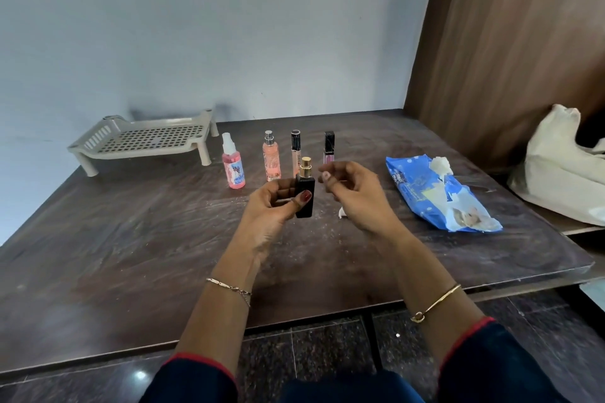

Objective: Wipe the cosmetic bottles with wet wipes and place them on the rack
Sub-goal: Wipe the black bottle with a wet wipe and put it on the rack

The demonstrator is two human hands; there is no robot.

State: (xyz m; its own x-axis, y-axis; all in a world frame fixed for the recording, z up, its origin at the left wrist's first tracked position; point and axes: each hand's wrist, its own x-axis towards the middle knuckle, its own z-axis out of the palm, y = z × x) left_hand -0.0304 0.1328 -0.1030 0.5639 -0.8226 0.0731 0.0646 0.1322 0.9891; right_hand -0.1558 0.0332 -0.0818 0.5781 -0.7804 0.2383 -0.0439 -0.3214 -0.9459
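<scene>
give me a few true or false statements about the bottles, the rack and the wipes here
1. The left hand holds a black perfume bottle with a gold cap. True.
2. Two bottles already stand on the rack. False: no bottle is on it.
3. The wet wipes pack lies on the table right of the hands, with a wipe poking out. True.
4. The pink spray bottle, peach spray bottle, concealer tube and lip gloss tube lie on their sides. False: all four stand upright.
5. The rack sits on top of the wipes pack. False: it stands at the table's far left, by the wall.
</scene>
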